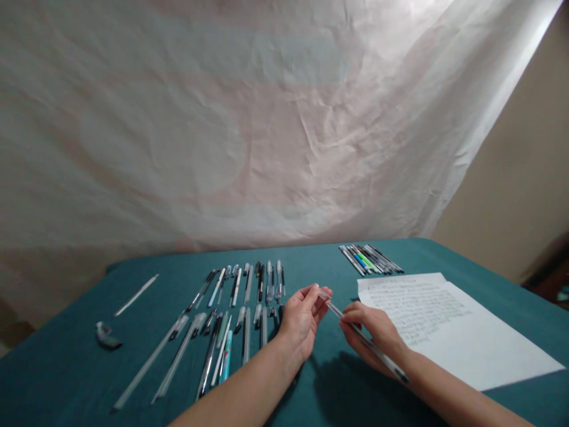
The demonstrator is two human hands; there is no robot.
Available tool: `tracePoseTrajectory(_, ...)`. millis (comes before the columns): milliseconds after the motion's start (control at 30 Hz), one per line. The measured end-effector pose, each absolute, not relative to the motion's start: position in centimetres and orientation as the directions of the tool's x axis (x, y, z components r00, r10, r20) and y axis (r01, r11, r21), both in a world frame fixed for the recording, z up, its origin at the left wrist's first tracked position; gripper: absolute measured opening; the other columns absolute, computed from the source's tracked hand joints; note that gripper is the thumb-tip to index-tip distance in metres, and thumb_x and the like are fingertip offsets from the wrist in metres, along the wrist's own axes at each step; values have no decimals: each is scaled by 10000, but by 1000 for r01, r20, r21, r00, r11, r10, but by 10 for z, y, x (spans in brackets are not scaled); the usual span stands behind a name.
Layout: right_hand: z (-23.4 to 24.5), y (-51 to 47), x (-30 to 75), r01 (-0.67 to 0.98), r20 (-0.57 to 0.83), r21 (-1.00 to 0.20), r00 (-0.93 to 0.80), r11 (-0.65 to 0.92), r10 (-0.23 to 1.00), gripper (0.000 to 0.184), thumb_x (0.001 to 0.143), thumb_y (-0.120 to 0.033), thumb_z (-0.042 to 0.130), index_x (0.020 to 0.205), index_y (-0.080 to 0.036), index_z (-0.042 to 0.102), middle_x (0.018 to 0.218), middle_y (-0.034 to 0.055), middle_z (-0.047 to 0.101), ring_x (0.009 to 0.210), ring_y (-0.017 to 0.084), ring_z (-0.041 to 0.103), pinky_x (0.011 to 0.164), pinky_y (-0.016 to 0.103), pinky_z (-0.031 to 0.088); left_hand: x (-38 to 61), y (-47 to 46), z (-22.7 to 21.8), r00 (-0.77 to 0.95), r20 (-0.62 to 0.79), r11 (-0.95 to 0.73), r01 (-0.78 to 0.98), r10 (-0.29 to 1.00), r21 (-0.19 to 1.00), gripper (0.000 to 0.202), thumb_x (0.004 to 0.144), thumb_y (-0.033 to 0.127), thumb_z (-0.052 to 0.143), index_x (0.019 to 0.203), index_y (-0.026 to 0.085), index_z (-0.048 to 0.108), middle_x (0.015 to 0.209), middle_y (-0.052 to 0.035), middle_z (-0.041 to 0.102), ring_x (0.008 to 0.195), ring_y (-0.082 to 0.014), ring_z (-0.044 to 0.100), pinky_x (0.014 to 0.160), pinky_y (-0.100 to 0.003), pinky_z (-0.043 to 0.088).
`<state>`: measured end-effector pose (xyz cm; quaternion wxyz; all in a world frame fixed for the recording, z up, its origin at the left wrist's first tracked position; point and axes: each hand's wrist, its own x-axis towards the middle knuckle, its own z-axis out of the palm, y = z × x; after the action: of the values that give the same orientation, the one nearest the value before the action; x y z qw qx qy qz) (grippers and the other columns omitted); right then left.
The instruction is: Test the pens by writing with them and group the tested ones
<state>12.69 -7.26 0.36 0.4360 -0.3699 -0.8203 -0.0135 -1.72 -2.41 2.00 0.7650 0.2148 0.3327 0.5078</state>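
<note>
My right hand [373,335] grips a clear-barrelled pen [383,356], its dark end pointing down toward my wrist and its tip slanting up to the left. A clear pen cap [325,295] is pinched between the thumb and fingers of my left hand [306,317]. The pen's tip is close to the cap; I cannot tell whether they touch. To the left of my hands lie two rows of pens, parts and caps, among them a light blue patterned pen [226,357]. Handwritten paper [480,338] lies beside my right hand.
At the back right is a bundle of pens [371,260], some blue and green. A thin white stick [137,295] and a small clear-and-dark object [106,336] lie at the left. Green cloth [57,367] covers the table, and a pale sheet [275,130] hangs behind it.
</note>
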Motion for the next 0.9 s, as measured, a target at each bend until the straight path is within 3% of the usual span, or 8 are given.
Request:
tracePoseTrajectory(433,1,-68,128,684,744,-222,-342,695,574,151,806,-134,509,930,-216,487,775,30,619,643,104,597,570,194,454,-13,-35,17,280,-223,352,-610,934,710,79,778,141,598,809,125,526,774,-83,686,691,-115,645,691,-221,510)
tracePoseTrajectory(900,0,-68,126,665,735,-117,-441,737,515,84,831,-135,467,891,-181,504,739,31,557,613,108,537,530,196,418,-9,-42,8,216,-203,295,-634,955,715,121,760,185,625,799,147,518,761,-51,679,688,-111,637,665,-219,502)
